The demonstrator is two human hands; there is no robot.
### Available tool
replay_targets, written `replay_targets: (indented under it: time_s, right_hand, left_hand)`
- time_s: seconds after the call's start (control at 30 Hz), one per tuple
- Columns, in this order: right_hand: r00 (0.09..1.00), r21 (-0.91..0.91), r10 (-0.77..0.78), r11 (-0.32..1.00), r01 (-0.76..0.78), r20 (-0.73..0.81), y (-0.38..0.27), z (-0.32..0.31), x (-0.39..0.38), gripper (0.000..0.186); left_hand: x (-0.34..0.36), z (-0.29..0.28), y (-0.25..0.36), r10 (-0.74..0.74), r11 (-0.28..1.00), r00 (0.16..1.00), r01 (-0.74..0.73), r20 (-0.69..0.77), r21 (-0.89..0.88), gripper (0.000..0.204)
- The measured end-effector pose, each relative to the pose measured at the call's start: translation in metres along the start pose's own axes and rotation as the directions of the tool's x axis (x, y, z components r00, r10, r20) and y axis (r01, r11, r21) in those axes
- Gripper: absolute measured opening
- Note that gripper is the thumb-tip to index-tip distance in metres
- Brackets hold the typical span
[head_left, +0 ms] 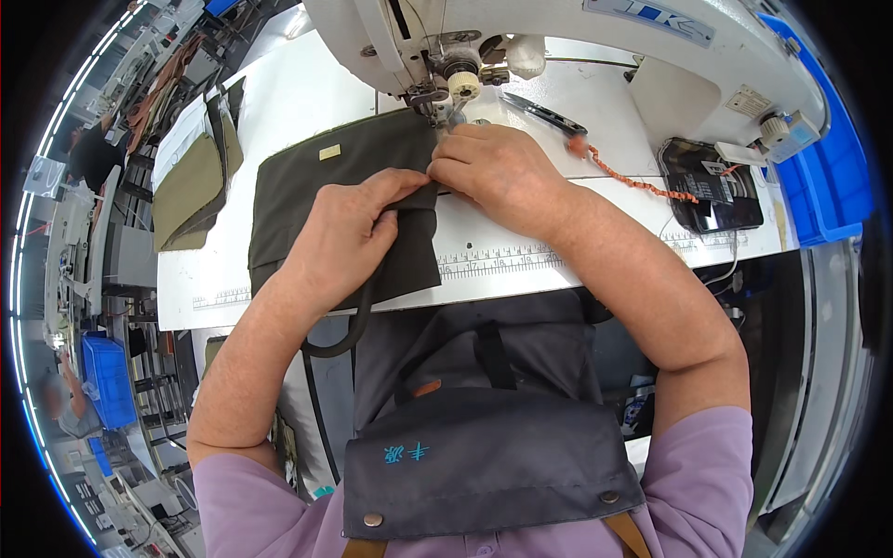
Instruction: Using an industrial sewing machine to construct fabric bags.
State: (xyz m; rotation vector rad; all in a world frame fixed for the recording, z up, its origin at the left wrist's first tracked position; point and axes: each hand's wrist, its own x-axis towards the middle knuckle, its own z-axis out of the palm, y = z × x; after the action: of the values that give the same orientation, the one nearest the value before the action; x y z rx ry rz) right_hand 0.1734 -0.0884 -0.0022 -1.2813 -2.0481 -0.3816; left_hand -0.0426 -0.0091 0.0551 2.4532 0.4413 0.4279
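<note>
A dark olive fabric piece (288, 209) with a small yellow label (330, 152) lies on the white sewing table (577, 219). Its right edge runs up to the presser foot (435, 112) of a white sewing machine (549, 23). My left hand (339, 232) rests on the fabric, thumb and index finger closed at the right edge. Just below the needle area, my right hand (498, 172) pinches that same edge, fingertips touching the left ones. A dark strap (358, 321) hangs from under my left hand over the table's front edge. The needle tip is hidden.
Thread snips (544, 113) on an orange coiled cord (633, 181) lie right of the machine head. Further right are a black phone-like device (712, 191) and a blue bin (823, 181). Stacked olive fabric pieces (191, 191) lie at left. A printed ruler (507, 262) follows the front edge.
</note>
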Motion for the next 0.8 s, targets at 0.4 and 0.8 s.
replay_targets:
  time_s: [0.4,0.8]
  right_hand:
    - [0.996,0.007,0.057,0.998,-0.058,0.073,-0.002,-0.005,0.000,0.006]
    - [0.986,0.043,0.105,0.993,-0.112,0.131,-0.005,-0.019,0.000,0.020]
  left_hand:
    - [-0.003,0.004,-0.005,0.115,0.974,0.991,-0.125,0.064,0.189,0.045]
    - [-0.004,0.010,-0.034,0.176,0.970,0.975,-0.196,0.137,0.147,0.050]
